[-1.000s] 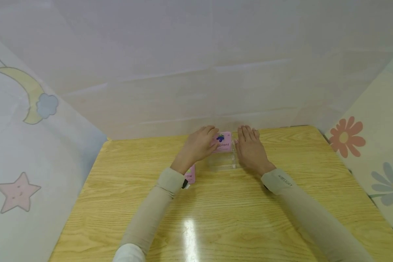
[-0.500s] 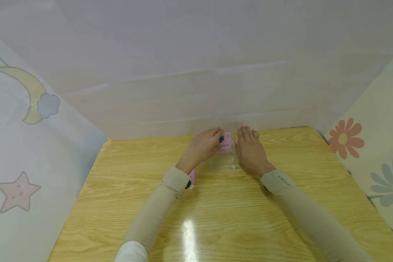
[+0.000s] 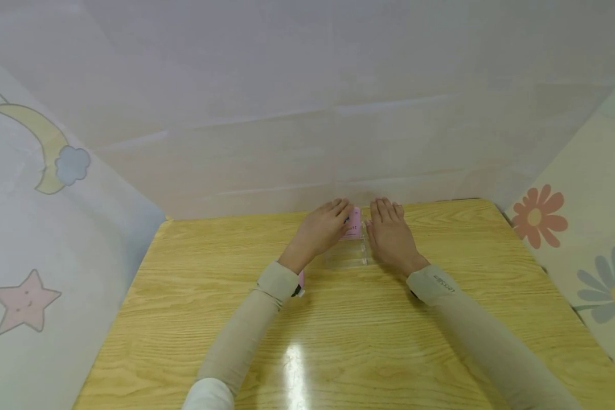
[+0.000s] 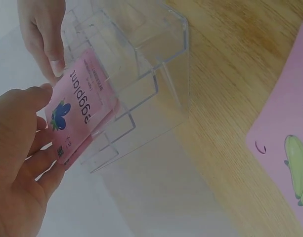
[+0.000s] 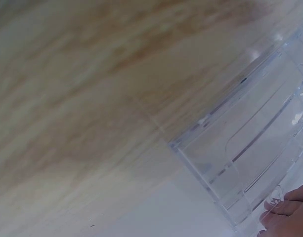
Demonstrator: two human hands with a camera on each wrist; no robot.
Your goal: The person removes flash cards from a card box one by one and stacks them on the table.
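A pink eggplant card point(image 3: 355, 226) stands tilted in the clear stepped rack point(image 3: 349, 259) at the back of the table. My left hand point(image 3: 322, 230) holds it from the left. In the left wrist view the thumb is at one edge of the eggplant card point(image 4: 84, 101) and the fingers are curled behind it. Another pink card edge shows just behind it. My right hand point(image 3: 392, 238) lies along the rack's right side, fingers straight and together. Its fingertips reach close to the card in the left wrist view.
A second pink card point(image 4: 277, 131) with a green vegetable picture lies on the wooden table point(image 3: 369, 341), mostly hidden under my left wrist in the head view. A pale wall point(image 3: 287, 142) rises right behind the rack.
My left hand has shifted slightly right over the eggplant card, covering more of it and of the card on the table. The right hand stays at the rack's side.
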